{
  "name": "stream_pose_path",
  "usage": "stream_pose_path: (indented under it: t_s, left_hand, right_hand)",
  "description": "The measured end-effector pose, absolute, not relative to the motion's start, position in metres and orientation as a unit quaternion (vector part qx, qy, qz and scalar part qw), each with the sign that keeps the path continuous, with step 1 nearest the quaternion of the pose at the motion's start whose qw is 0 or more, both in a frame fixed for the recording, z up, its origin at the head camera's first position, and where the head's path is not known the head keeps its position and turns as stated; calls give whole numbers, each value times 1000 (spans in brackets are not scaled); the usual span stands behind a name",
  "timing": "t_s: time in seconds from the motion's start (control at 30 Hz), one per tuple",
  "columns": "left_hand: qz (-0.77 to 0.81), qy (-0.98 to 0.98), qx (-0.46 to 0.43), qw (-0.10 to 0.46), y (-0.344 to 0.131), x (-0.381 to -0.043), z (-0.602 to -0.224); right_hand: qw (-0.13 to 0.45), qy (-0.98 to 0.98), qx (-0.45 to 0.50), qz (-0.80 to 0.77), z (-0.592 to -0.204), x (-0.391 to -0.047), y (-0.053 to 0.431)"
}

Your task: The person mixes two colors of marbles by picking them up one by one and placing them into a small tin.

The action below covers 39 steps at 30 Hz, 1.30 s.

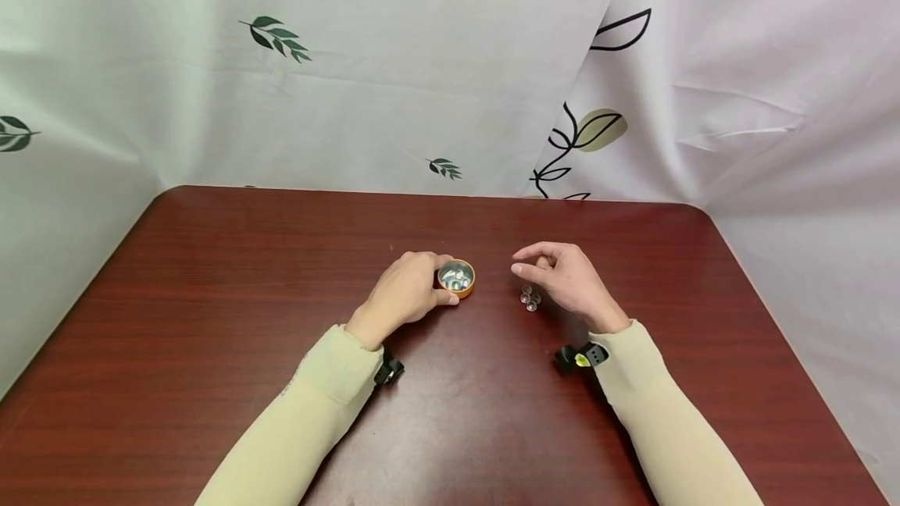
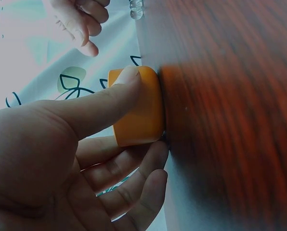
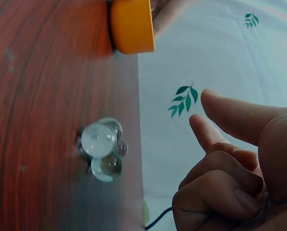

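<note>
A small orange bowl [image 1: 443, 293] stands on the table with several clear glass marbles [image 1: 457, 279] inside. My left hand [image 1: 406, 291] grips it from the left, thumb on the near side and fingers round the far side. To the right of the bowl, several more clear marbles [image 3: 99, 140] lie in a tight cluster on the tabletop. Above and just beyond that cluster is my right hand [image 1: 568, 276], raised off the table. Its thumb and index finger reach out with a gap between them, the other fingers are bent, and nothing shows in its grasp.
The dark red wooden table [image 1: 211, 295] has rounded far corners. White cloth [image 1: 394, 84] with leaf prints hangs behind it and at both sides. Each wrist carries a small black camera, such as the right wrist camera [image 1: 580, 356].
</note>
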<state>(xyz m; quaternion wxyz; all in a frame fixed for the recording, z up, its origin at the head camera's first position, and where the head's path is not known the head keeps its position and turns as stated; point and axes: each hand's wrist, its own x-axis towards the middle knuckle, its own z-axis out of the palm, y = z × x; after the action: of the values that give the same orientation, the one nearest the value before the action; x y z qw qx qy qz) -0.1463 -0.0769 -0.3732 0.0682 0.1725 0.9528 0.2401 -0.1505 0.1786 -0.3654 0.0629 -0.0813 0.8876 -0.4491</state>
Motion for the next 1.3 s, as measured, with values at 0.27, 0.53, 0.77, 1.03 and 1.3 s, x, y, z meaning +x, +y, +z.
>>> stream_pose_path:
  t_s: [0.27, 0.53, 0.77, 1.03, 1.3]
  left_hand:
    - [241, 952, 173, 70, -77, -147, -373]
    - [242, 953, 174, 64, -81, -145, -372]
    - [241, 953, 169, 70, -79, -145, -372]
    - [238, 954, 168, 70, -79, -145, -374]
    - [241, 953, 169, 69, -78, -145, -372]
  right_hand:
    - [57, 885, -74, -456, -366, -152, 184]
    - [67, 889, -72, -446, -366, -153, 187]
    - [76, 900, -69, -423, -368, -147, 198]
    - [95, 908, -64, -403, -373, -141, 206]
    - [104, 908, -65, -399, -376, -140, 209]
